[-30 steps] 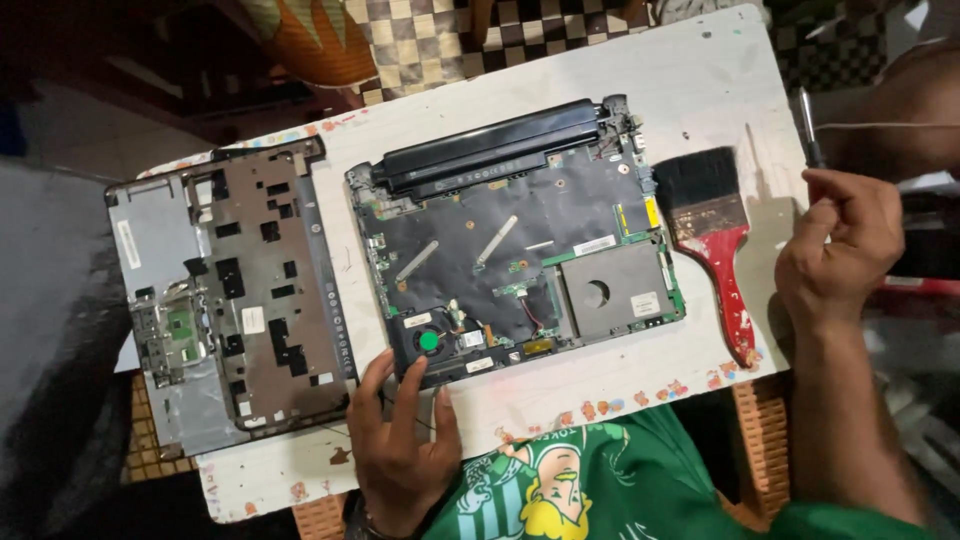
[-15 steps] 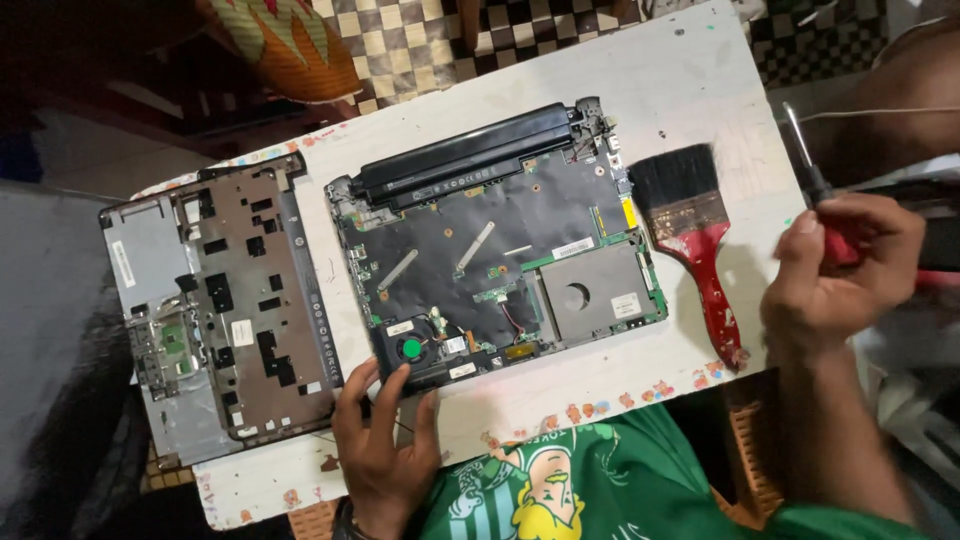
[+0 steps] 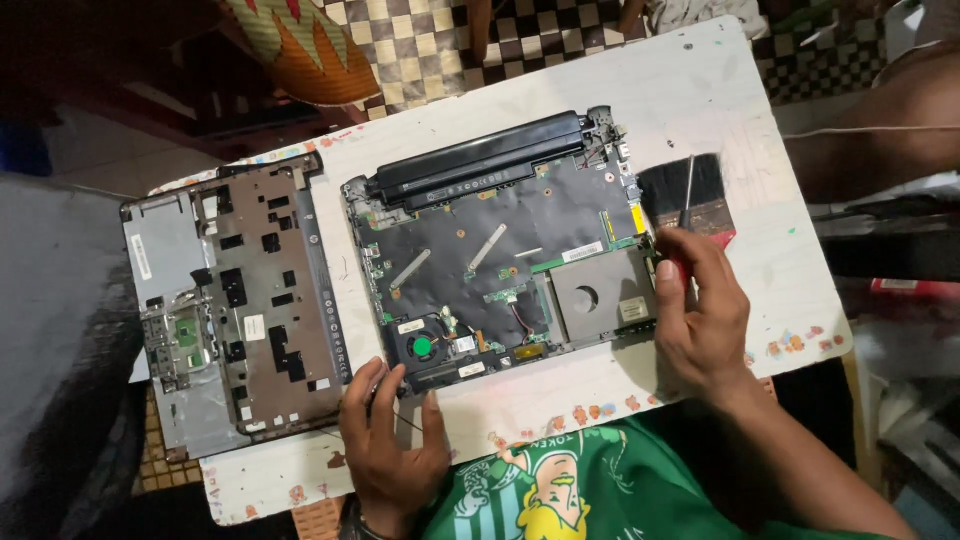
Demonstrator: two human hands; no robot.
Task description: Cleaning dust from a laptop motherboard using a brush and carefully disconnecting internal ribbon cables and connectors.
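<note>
An opened laptop base (image 3: 500,260) lies on a white board (image 3: 700,90), its circuit board, a fan with a green hub (image 3: 422,347) and a long black battery (image 3: 480,165) exposed. My left hand (image 3: 392,440) rests at the base's near edge by the fan, fingers spread, holding nothing. At the base's right edge, my right hand (image 3: 700,315) grips a red-handled screwdriver (image 3: 687,195); its thin metal shaft points away from me. Under that hand lies a paintbrush (image 3: 700,185) with black bristles, its handle hidden.
The removed brown and grey laptop cover (image 3: 240,300) lies face down to the left of the base. A checkered cloth (image 3: 450,40) and a striped cushion (image 3: 300,50) lie beyond the board. Dark clutter (image 3: 890,240) stands at the right.
My right hand picked up the screwdriver at the far right and carried it left to the base's right edge, over the brush. My left hand stayed at the near edge.
</note>
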